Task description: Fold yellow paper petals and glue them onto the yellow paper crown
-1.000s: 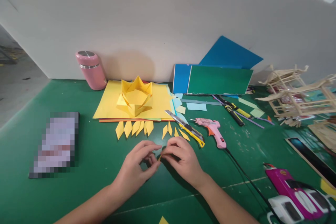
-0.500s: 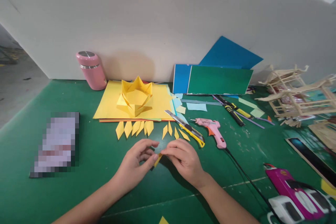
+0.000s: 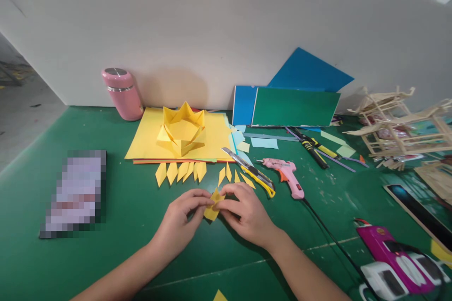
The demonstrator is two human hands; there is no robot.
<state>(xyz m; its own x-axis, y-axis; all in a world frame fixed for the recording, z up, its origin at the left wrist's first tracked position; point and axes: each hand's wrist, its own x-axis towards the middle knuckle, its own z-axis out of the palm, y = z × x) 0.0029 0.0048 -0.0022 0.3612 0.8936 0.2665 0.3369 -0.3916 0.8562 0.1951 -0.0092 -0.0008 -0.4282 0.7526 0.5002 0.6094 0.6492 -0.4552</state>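
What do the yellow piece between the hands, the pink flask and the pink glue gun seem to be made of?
Yellow piece: probably matte paper, thin with straight edges.
Pink flask: perhaps metal, smoothly coated, given its shiny silvery band.
Glue gun: likely molded plastic, from its smooth body and orange trigger.

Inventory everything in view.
Paper stack: 1, yellow-topped, back centre
Folded ring: 1, yellow, on stack
Paper diamonds: about ten, yellow, centre
Scraps: several, pastel, beside stack
Flask: 1, pink, back left
Knife: 1, yellow, centre
Glue gun: 1, pink, beside knife
Pliers: 1, black/yellow, behind gun
Boards: several, blue/green, back
Stick frames: several, tan, right
Slab: 1, dark, right
Box: 1, magenta, lower right
Pixelated item: 1, mauve, left
Table: 1, green, beneath
Held paper: 1, yellow, centre
Left hand, right hand: 2, bare, pinching paper
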